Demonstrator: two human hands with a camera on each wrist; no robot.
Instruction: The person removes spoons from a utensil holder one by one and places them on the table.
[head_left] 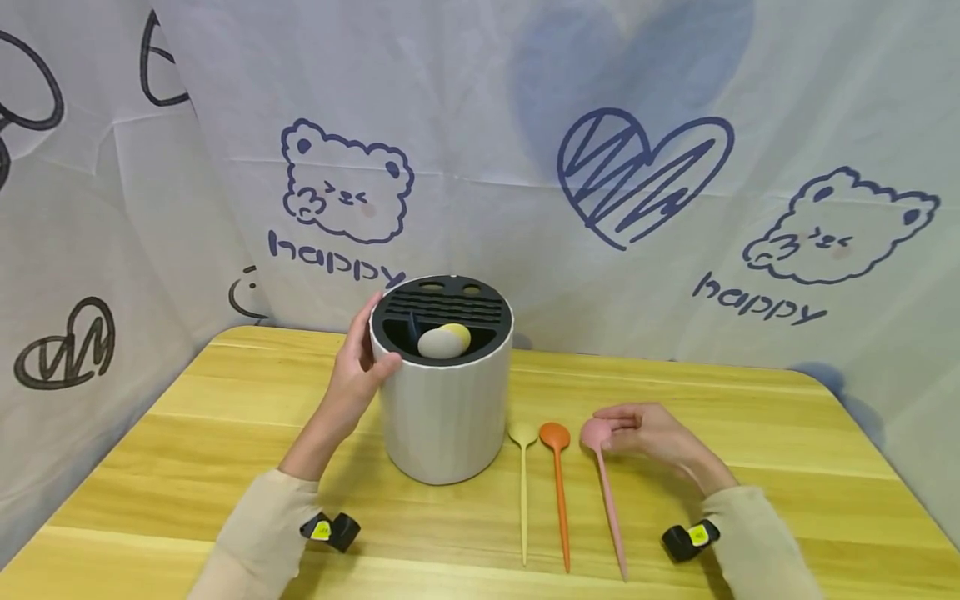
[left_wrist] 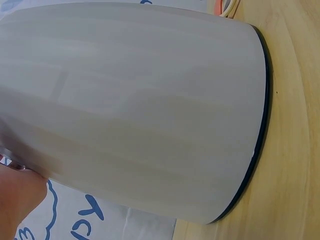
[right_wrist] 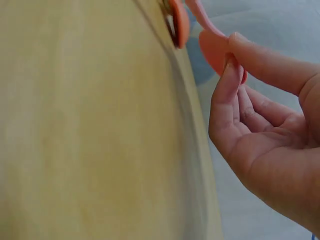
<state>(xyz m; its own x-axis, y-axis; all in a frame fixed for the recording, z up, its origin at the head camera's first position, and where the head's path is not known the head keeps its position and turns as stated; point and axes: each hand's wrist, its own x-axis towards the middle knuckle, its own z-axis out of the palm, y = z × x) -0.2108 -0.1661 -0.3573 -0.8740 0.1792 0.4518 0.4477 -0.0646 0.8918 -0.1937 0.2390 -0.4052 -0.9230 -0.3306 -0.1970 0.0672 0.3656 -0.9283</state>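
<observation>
A white round utensil holder (head_left: 442, 417) with a black slotted top stands upright on the table. My left hand (head_left: 356, 362) grips its left side near the top, thumb at the rim. Across the left wrist view stretches the white wall of the holder (left_wrist: 135, 110). At the right, my right hand (head_left: 652, 433) pinches a pink spoon (head_left: 609, 500) by its bowl, handle toward me. Thumb and forefinger of the right hand (right_wrist: 265, 120) meet at the pink spoon (right_wrist: 214, 50) in the right wrist view. Left of it lie an orange spoon (head_left: 559, 479) and a pale yellow spoon (head_left: 523, 479).
Inside the holder's front opening show a whitish rounded piece (head_left: 439, 343) and a yellow one (head_left: 459, 333). The wooden table (head_left: 787, 467) ends at a printed cloth (head_left: 480, 150) hung behind and at the left. A small black camera (head_left: 330, 531) sits on each wrist.
</observation>
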